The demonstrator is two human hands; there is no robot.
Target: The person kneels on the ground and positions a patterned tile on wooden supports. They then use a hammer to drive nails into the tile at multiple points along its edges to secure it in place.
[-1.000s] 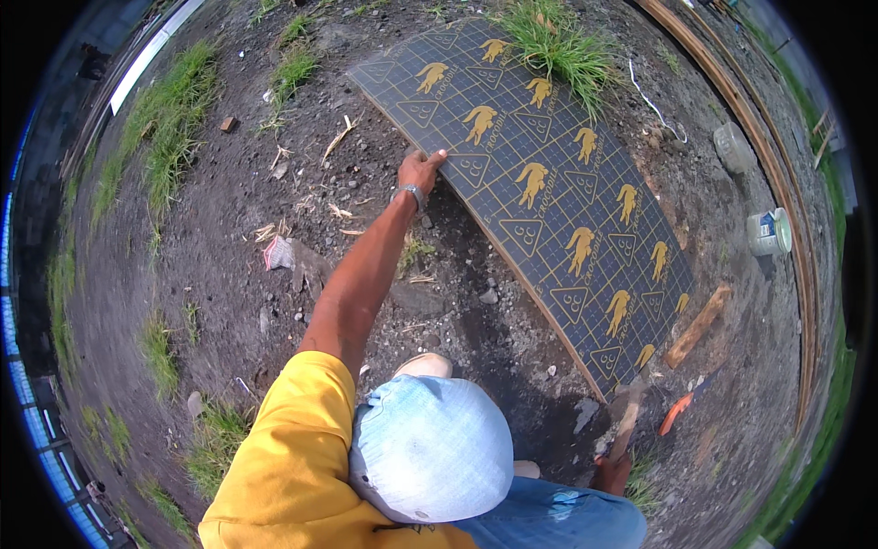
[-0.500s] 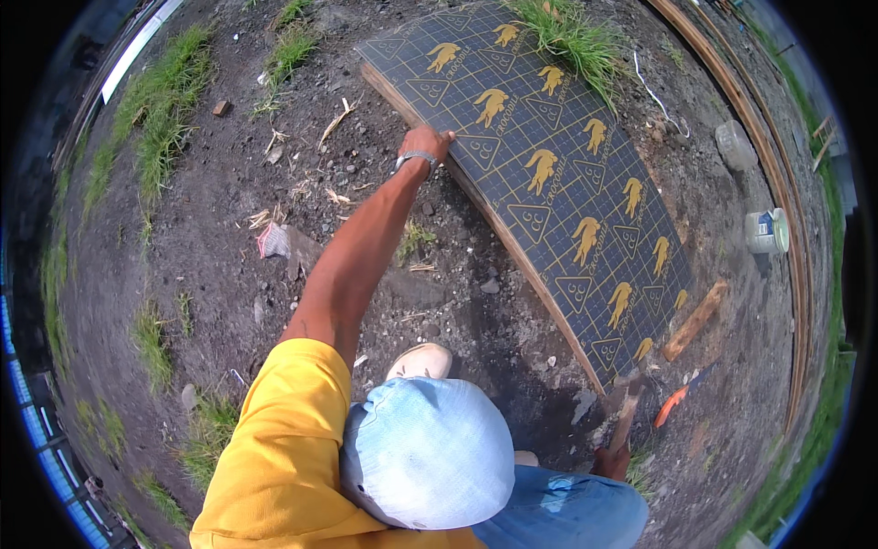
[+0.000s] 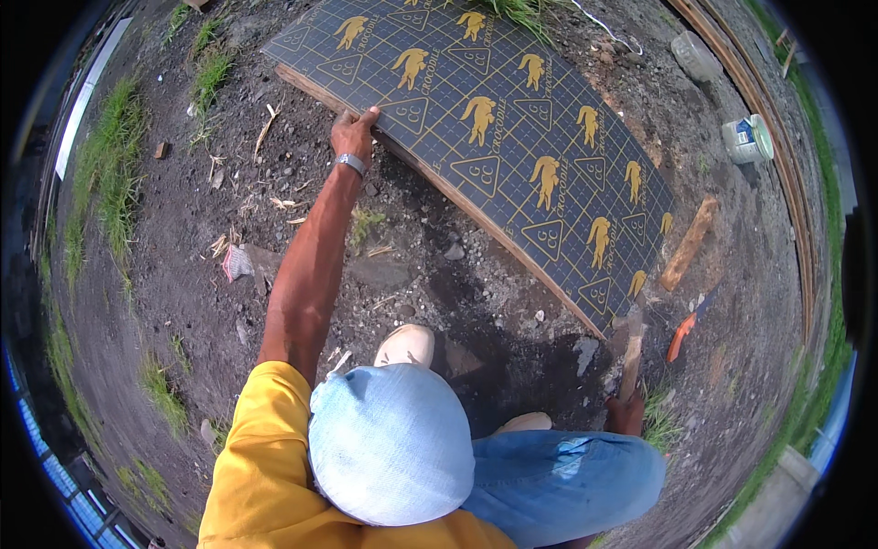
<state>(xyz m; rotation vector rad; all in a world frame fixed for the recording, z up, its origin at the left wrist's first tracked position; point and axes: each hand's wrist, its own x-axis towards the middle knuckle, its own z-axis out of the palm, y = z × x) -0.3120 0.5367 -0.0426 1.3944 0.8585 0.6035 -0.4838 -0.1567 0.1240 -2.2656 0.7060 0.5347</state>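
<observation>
A dark plywood panel [image 3: 512,137] with a yellow grid and animal print lies slanting across the ground ahead of me. Along its near side runs a wooden edge. My left hand [image 3: 353,134], with a grey watch at the wrist, grips that edge, thumb on the printed face and fingers partly hidden. Low on the right, beyond my denim-covered leg, my right hand [image 3: 626,414] is wrapped round the pale wooden handle of a tool [image 3: 631,361]. The tool's greyish head is near the panel's lower right corner; its exact kind is unclear.
Right of the panel's lower end lie a wooden block [image 3: 690,245] and an orange-handled saw [image 3: 681,337]. Farther right are a white bucket [image 3: 748,139], a clear container [image 3: 695,57] and long timbers [image 3: 777,137]. Stony soil and grass tufts [image 3: 119,174] spread leftward.
The whole view has shifted and turned, so the panel, bucket and block sit elsewhere in the picture. My left hand keeps its place on the panel edge; my right still holds the handle.
</observation>
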